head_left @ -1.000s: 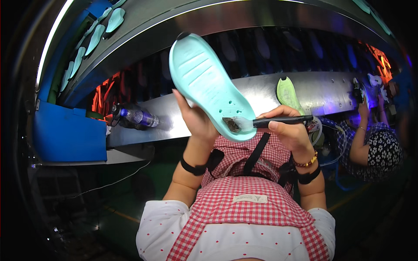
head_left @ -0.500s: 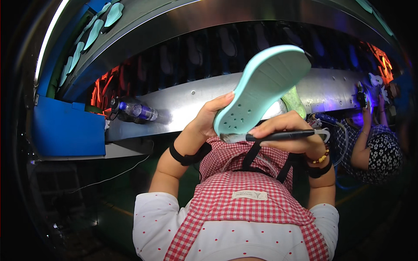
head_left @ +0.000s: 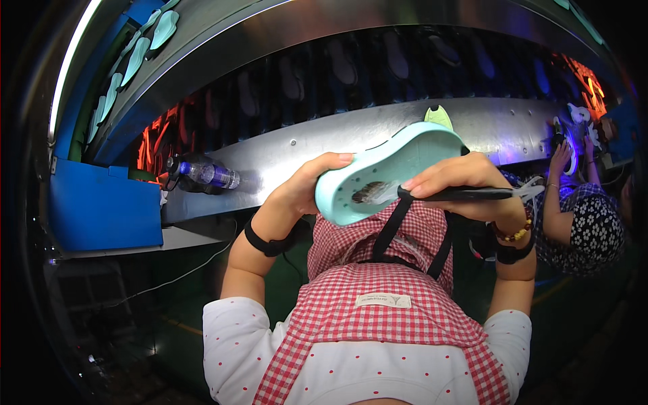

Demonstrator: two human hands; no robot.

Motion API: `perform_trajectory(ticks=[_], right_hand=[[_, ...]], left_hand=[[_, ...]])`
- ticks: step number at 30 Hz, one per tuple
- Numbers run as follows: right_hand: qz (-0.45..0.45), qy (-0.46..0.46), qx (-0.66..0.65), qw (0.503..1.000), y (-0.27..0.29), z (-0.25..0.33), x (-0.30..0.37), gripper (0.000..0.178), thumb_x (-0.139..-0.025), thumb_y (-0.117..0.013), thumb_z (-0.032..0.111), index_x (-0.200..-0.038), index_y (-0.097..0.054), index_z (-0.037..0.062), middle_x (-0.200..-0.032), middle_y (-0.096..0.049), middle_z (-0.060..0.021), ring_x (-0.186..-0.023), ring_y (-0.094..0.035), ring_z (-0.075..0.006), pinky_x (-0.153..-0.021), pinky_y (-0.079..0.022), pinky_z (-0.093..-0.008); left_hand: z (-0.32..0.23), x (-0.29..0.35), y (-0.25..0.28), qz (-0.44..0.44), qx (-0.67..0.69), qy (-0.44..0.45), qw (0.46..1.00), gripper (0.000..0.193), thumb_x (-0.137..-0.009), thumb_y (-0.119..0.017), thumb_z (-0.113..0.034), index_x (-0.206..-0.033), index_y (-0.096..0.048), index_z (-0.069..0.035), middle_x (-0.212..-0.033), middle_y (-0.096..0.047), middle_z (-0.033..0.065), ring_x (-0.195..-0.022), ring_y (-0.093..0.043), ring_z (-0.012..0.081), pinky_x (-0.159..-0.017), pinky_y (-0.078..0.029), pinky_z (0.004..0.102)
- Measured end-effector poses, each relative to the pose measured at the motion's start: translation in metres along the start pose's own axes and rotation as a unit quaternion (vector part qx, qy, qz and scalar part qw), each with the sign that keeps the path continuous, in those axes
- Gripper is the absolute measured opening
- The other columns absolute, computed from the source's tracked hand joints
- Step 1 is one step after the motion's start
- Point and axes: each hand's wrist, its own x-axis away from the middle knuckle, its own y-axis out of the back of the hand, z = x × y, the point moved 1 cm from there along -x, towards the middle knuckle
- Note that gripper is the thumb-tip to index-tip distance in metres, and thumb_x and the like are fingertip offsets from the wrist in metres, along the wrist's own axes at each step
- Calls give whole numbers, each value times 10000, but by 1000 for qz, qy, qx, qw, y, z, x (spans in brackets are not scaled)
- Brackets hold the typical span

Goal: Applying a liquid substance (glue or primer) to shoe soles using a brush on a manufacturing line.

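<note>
A light teal shoe sole point(head_left: 388, 156) is held up over the metal bench, tilted, its hollow side with small holes showing. My left hand point(head_left: 302, 183) grips its left edge, thumb or finger over the rim. My right hand point(head_left: 469, 177) is closed round the black handle of a brush point(head_left: 472, 194). The brush's pale, dark-tipped bristles lie against the inside of the sole, over the holes at its near left end. The palm side of my left hand is hidden by the sole.
A clear plastic bottle point(head_left: 206, 174) lies on the metal bench point(head_left: 287, 162) at left. A yellow-green piece point(head_left: 439, 117) shows behind the sole. Dark soles line the recess beyond; teal soles point(head_left: 135, 61) rest on the upper belt. A co-worker point(head_left: 580, 229) handles a shoe at right.
The sole has come down and tipped flatter, its far end lower. The brush has moved from the near rim to the holes inside. My right hand has risen slightly.
</note>
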Motion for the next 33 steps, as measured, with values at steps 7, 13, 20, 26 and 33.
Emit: perform_trajectory(ticks=[7,13,20,26,33], right_hand=[[-32,-8,32,999,-6,1,19,179,-685,-650,-4,-862,-621,4,-883,-633,-123,-848,-616,-213,-757,-486,-284],[-55,-40,57,996,-19,-11,27,181,-684,-655,7,-861,-620,7,-868,-636,-113,-823,-621,-213,-723,-495,-284],[-179,-6,61,982,-23,15,4,219,-630,-680,20,-844,-639,20,-765,-632,-96,-672,-583,-163,-617,-452,-250],[-249,-160,-112,949,-34,-33,-10,177,-690,-644,40,-860,-628,-8,-722,-607,-92,-638,-569,-115,-542,-432,-216],[-63,52,234,969,-55,-9,-3,173,-619,-668,90,-781,-618,61,-667,-581,-80,-623,-564,-242,-590,-447,-312]], left_hand=[[-5,17,6,-50,-25,-49,997,494,-784,-459,-348,-1057,-507,61,-932,-584,166,-814,-576,207,-710,-459,293],[-14,32,-9,-152,-56,-150,975,475,-779,-450,-317,-1065,-516,57,-974,-580,160,-822,-574,198,-699,-450,267],[14,-20,9,35,266,-278,923,649,-842,-284,-530,-1216,-382,-9,-1200,-429,205,-1084,-444,331,-916,-365,465],[32,-40,-12,-37,319,-251,913,820,-766,-153,-696,-1191,-402,-40,-1120,-481,194,-996,-493,349,-863,-397,482],[30,-33,24,-159,267,-343,887,829,-737,-175,-724,-1150,-439,-56,-1041,-536,170,-940,-531,324,-836,-427,455]])
